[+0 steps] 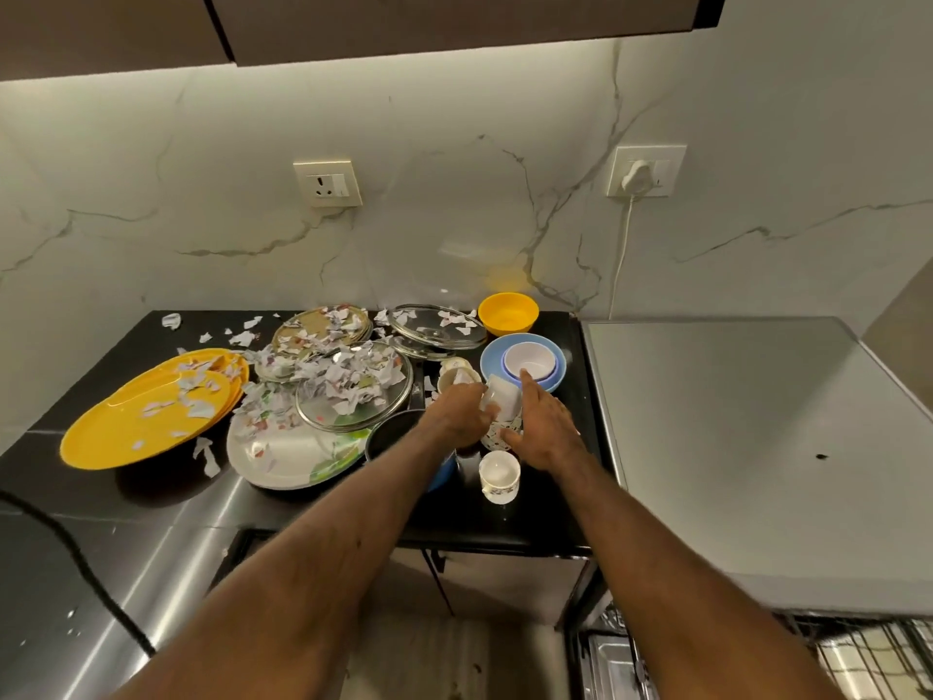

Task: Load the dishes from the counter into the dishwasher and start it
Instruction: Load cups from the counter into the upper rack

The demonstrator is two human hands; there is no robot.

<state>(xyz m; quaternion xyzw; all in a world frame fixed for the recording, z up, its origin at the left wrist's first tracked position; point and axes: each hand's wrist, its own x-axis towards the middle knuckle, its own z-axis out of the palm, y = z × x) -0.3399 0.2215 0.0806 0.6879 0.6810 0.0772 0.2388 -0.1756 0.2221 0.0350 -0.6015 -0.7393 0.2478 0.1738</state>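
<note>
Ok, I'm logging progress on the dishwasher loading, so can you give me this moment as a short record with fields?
left hand: grips a tilted white cup
right hand: fingers straight, beside that cup
patterned cup: under the hands, partly hidden
upright cup: near the counter edge, untouched
nested bowls: white inside blue, behind the hands
yellow plates: stacked at left, paper scraps on them
wire rack: lower right, partly in view
</note>
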